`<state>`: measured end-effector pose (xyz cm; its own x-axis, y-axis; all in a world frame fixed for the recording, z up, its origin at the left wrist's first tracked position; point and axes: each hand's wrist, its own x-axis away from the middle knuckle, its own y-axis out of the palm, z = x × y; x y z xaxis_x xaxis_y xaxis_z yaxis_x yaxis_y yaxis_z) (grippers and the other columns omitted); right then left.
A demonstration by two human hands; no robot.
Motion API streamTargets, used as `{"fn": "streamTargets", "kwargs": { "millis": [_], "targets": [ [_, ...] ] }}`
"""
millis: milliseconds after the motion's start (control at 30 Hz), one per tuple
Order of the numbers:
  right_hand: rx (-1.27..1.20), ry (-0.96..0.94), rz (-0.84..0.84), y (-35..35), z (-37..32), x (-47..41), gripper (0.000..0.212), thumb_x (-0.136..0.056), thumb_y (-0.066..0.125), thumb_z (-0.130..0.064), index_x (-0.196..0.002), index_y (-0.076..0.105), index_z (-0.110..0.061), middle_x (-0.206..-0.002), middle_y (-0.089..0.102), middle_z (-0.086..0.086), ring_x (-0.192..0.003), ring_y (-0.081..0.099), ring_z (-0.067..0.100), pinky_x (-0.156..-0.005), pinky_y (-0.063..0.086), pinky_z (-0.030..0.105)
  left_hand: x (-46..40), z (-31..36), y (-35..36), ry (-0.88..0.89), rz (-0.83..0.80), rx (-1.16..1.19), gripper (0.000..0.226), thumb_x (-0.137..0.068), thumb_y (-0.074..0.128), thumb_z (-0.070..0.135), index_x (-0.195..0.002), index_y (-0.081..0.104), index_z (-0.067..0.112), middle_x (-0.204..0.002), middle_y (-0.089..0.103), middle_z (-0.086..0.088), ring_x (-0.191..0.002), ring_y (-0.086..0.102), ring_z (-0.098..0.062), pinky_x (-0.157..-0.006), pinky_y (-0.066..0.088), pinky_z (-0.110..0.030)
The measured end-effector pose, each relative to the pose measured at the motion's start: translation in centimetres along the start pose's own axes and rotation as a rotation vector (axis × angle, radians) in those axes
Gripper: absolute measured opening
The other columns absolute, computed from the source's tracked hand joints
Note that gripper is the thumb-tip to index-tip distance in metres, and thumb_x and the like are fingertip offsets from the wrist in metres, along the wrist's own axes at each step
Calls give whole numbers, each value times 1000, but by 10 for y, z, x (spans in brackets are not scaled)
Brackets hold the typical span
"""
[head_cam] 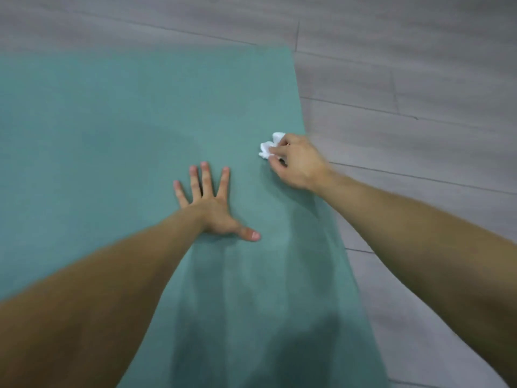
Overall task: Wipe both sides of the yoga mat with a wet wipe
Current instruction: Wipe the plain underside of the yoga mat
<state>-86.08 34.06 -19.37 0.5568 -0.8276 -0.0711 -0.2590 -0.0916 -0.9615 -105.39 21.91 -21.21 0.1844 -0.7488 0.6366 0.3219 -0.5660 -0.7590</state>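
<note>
A teal yoga mat point(117, 130) lies flat on the floor and fills most of the view. My left hand point(212, 208) presses flat on the mat near its middle, fingers spread. My right hand point(296, 163) grips a crumpled white wet wipe point(268, 145) against the mat close to its right edge. Darker damp streaks show on the mat's near part, below my hands.
Grey wood-look floor point(419, 93) surrounds the mat on the right and at the back. The mat's far edge point(195, 49) and right edge point(300, 107) are in view.
</note>
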Motion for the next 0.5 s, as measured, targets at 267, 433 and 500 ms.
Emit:
{"fn": "streamTargets", "kwargs": {
  "millis": [267, 433, 500],
  "targets": [
    [-150, -459, -2, 13, 31, -8, 30, -101, 59, -14, -123, 78, -20, -102, 66, 9, -99, 60, 31, -88, 50, 35, 3, -1, -7, -4, -77, -3, 176, -21, 58, 109, -142, -51, 41, -144, -64, -9, -134, -58, -34, -116, -21, -70],
    [-116, 58, 81, 4, 64, -102, 24, -99, 65, -20, -117, 81, -20, -110, 67, 12, -105, 66, 37, -86, 43, 28, 1, 1, -9, -45, -105, -23, 177, -17, 56, 110, -137, -55, 42, -140, -67, -8, -132, -60, -33, -116, -21, -69],
    [-163, -89, 29, 6, 43, -54, 25, -100, 64, -18, -120, 80, -19, -111, 65, 12, -107, 66, 35, -91, 45, 28, 2, 3, -9, -44, -124, -27, 176, -19, 58, 109, -136, -56, 42, -139, -68, -8, -132, -60, -33, -117, -21, -69]
  ]
}}
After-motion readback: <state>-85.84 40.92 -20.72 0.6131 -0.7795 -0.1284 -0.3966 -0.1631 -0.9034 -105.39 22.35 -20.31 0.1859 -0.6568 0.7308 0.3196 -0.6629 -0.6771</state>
